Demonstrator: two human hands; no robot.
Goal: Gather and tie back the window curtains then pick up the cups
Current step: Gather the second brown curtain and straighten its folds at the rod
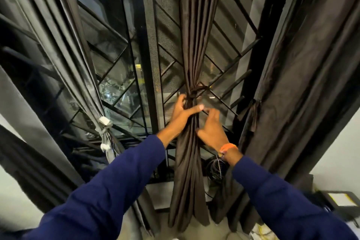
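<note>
- Dark brown fabric: the middle curtain (194, 45) hangs bunched into one column at the centre of the window, cinched by a tie (195, 91) of the same cloth knotted just above your hands.
- Left hand (182, 116): its fingers curl round the left side of the bundle just below the tie and the index finger lies straight across the front folds; it grasps the curtain.
- Right hand (212, 128): fingers spread and relaxed, resting against the right side of the bundle and holding nothing, thumb (200, 133) on the folds lower down.
- Judgement: the knot looks made, so the step in hand is seating and dressing it.
- Keep the left hand steady as an anchor while the right hand smooths stray folds upward into the tie.
- Check that the tie lies level round the bundle; a slanted band is likely to slip down.
- Left curtain (64, 48) is already tied with a pale tie (105, 122); the right curtain (303, 84) hangs loosely gathered.
- Cups are not in view.
</note>
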